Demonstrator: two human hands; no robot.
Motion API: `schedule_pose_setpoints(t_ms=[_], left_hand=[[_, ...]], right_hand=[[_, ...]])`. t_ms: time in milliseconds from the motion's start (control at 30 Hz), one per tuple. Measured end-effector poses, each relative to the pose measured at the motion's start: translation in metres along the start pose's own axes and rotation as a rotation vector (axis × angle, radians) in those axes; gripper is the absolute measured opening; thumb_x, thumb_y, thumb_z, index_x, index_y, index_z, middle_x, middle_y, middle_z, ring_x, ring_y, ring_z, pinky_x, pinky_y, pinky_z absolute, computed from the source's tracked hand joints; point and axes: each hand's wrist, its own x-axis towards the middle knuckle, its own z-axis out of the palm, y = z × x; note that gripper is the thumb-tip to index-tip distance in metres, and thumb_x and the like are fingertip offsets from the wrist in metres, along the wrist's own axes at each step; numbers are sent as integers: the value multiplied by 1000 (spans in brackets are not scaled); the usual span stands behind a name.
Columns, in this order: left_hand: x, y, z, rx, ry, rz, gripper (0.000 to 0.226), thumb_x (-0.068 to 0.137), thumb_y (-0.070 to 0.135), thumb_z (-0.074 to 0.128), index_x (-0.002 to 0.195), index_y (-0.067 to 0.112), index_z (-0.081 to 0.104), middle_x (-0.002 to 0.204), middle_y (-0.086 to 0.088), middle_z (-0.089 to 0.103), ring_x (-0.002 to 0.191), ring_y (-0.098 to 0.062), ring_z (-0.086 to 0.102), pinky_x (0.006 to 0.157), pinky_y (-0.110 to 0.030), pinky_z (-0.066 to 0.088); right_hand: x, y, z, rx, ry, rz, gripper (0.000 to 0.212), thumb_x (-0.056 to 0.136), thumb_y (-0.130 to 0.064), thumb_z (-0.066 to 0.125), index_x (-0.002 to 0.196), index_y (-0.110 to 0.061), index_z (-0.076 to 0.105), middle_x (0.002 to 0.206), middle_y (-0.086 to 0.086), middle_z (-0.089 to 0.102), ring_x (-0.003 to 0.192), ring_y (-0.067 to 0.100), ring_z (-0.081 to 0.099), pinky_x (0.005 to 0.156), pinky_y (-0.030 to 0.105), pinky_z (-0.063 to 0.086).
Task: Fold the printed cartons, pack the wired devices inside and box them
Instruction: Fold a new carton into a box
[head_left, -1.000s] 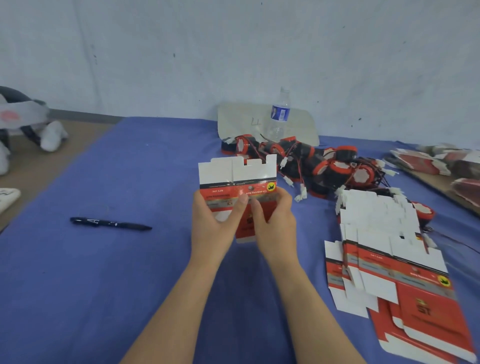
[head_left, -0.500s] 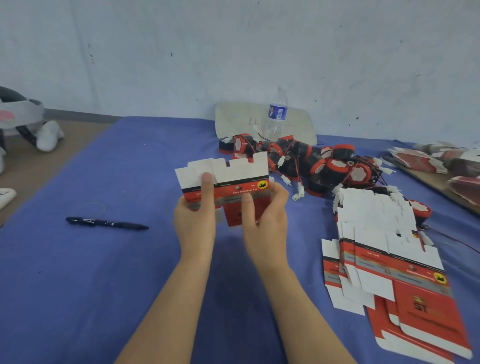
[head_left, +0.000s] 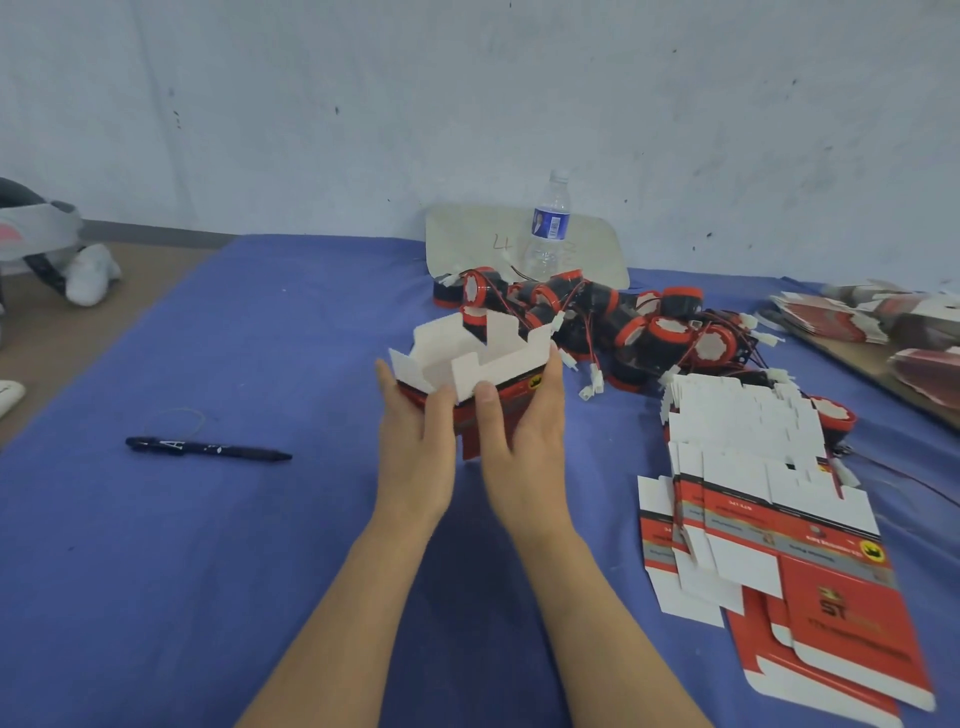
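The left hand (head_left: 415, 457) and right hand (head_left: 524, 452) grip the carton (head_left: 498, 361) at opposite ends of its long axis, flaps upward. The wired devices (head_left: 649, 332) lie beyond the right hand.

A red-and-white printed cardboard carton (head_left: 501, 358), opened up with its white flaps raised, is gripped between the left hand (head_left: 415, 457) and right hand (head_left: 524, 452), with black-and-red round wired devices (head_left: 623, 322) heaped just beyond the right hand and flat red-and-white cartons (head_left: 779, 499) stacked to its right.
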Motion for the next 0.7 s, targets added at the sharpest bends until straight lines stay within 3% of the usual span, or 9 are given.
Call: schedule_pose_setpoints(t_ms=[100, 200, 333, 400, 467, 533, 600, 700], left_hand=[[-4, 2, 4, -126, -186, -36, 44, 89, 38, 42, 132, 29, 42, 91, 37, 64, 85, 15, 61, 60, -6, 48], [-9, 1, 10, -211, -341, -83, 35, 92, 42, 37, 124, 40, 51, 107, 33, 65, 104, 15, 57, 74, -2, 45], [-9, 4, 14, -147, -218, -6, 16, 100, 31, 42, 111, 37, 53, 99, 37, 64, 97, 17, 58, 70, -1, 43], [-6, 5, 13, -130, -119, 14, 14, 100, 30, 42, 108, 28, 54, 89, 31, 66, 84, 13, 62, 61, -4, 45], [-5, 8, 10, -187, -79, -48, 26, 101, 35, 39, 114, 19, 56, 90, 19, 70, 79, 8, 66, 57, -7, 47], [-3, 10, 5, -223, -127, -107, 35, 101, 41, 34, 114, 25, 62, 98, 9, 73, 85, 1, 68, 63, -11, 50], [-1, 12, 1, -118, -127, -119, 37, 100, 47, 30, 100, 35, 65, 93, 12, 73, 84, 1, 68, 65, -13, 50], [1, 17, -8, 36, -81, -73, 40, 96, 55, 35, 81, 35, 66, 75, 17, 71, 72, 5, 65, 60, -9, 46]], right_hand=[[2, -2, -1, 110, -61, 24, 69, 93, -47, 41, 152, -22, 16, 154, -8, 29, 141, 7, 28, 113, 35, 33], [-1, -4, 0, 298, -215, 85, 52, 98, -42, 34, 148, -30, 26, 144, -23, 39, 130, -8, 38, 100, 11, 37], [0, -6, -4, 377, -200, 116, 49, 98, -40, 35, 145, -30, 30, 128, -39, 47, 117, -19, 45, 86, 0, 38], [1, -8, -4, 359, -205, 114, 60, 92, -43, 45, 147, -33, 22, 131, -31, 48, 115, -17, 49, 84, 1, 39], [1, -9, -4, 298, -215, 109, 74, 82, -51, 57, 143, -42, 16, 136, -23, 48, 119, -11, 49, 90, 6, 41], [2, -8, -5, 247, -202, 101, 82, 75, -54, 62, 145, -37, 24, 141, -10, 48, 125, 2, 50, 102, 24, 44], [4, -10, -9, 235, -167, 107, 79, 74, -54, 63, 144, -33, 33, 134, -3, 54, 122, 12, 54, 102, 38, 46], [8, -10, -19, 286, -129, 168, 56, 79, -56, 57, 130, -35, 51, 120, -1, 62, 112, 16, 60, 95, 38, 50]])
